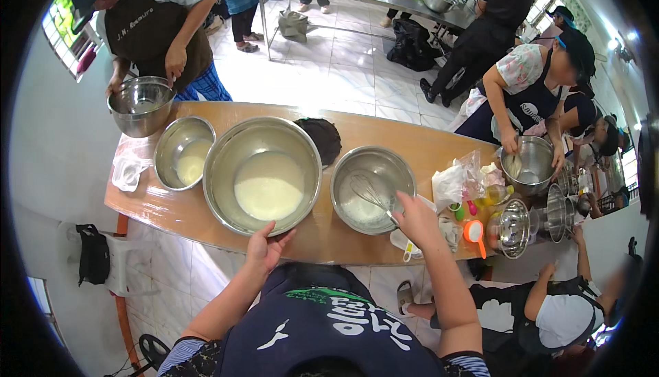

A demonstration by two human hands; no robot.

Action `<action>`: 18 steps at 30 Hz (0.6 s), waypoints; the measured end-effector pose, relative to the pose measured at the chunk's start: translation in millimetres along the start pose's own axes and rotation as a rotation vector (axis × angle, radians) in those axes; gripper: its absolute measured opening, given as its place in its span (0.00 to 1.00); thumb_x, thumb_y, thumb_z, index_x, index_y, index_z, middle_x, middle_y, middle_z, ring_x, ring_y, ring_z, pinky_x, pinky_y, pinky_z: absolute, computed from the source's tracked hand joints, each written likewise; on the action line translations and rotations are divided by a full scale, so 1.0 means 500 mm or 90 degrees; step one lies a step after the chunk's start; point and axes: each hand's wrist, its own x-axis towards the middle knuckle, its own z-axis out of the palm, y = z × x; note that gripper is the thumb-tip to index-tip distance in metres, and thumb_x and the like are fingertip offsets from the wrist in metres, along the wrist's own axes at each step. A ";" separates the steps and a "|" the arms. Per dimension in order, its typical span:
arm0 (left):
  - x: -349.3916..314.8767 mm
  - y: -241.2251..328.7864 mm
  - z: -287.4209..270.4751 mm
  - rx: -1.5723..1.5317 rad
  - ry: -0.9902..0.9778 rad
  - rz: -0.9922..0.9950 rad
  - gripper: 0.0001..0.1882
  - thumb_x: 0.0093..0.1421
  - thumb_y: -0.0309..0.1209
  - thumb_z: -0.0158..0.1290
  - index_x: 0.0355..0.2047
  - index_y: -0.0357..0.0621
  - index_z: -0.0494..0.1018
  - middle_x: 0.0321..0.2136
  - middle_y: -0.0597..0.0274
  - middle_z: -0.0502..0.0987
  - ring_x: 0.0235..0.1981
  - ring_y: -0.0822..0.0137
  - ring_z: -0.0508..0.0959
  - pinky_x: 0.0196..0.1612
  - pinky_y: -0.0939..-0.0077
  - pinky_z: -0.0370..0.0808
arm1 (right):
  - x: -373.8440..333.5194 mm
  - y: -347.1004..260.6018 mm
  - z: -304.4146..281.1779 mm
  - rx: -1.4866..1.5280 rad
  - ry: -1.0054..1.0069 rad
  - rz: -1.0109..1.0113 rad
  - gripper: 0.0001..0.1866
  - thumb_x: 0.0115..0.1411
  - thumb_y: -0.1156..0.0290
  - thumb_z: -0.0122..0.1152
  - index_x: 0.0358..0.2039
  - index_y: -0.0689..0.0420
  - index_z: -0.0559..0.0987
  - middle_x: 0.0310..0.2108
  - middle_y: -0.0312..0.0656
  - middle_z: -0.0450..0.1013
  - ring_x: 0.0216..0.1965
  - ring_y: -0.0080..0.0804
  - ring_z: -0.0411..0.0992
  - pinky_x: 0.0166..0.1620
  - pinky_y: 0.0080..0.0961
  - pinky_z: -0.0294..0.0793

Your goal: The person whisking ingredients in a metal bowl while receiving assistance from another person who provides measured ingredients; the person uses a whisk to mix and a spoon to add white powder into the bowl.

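My right hand (417,222) is closed round the handle of a wire whisk (369,190). The whisk's wires rest inside a medium steel bowl (410,171), in a whitish, partly foamy content (358,210). At the near rim of a large steel bowl (218,191), my left hand (268,250) holds the edge, its fingers against the outer wall. Pale cream-coloured liquid (269,188) covers the bottom of that large bowl. To its left stands a smaller steel bowl (165,158) with some similar pale yellow liquid.
Right of my whisk hand lie an orange measuring cup (473,231), a plastic bag of white stuff (449,183) and an oil bottle (495,193). A dark cloth-like thing (322,140) lies behind the bowls. Co-workers hold bowls at far left (141,106) and far right (527,164).
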 end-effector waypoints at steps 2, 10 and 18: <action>0.000 0.006 -0.004 0.013 0.019 -0.007 0.18 0.59 0.28 0.42 0.46 0.28 0.57 0.43 0.43 0.67 0.42 0.51 0.71 0.44 0.60 0.74 | 0.075 -0.027 -0.005 0.055 0.059 -0.111 0.22 0.48 0.67 0.58 0.46 0.51 0.69 0.37 0.46 0.69 0.40 0.44 0.68 0.41 0.37 0.69; 0.000 0.009 -0.002 0.081 -0.013 -0.006 0.20 0.59 0.31 0.43 0.48 0.30 0.58 0.42 0.42 0.68 0.39 0.50 0.72 0.38 0.59 0.76 | 0.488 -0.143 0.176 0.070 -0.192 -0.224 0.19 0.45 0.70 0.58 0.40 0.41 0.76 0.38 0.46 0.71 0.41 0.43 0.68 0.47 0.33 0.67; 0.023 0.053 0.019 0.136 -0.029 -0.024 0.21 0.58 0.28 0.43 0.48 0.27 0.57 0.44 0.40 0.67 0.43 0.47 0.71 0.43 0.54 0.73 | 0.570 -0.142 0.251 -0.130 -0.322 -0.204 0.16 0.47 0.67 0.56 0.37 0.31 0.76 0.47 0.44 0.60 0.49 0.47 0.60 0.51 0.43 0.63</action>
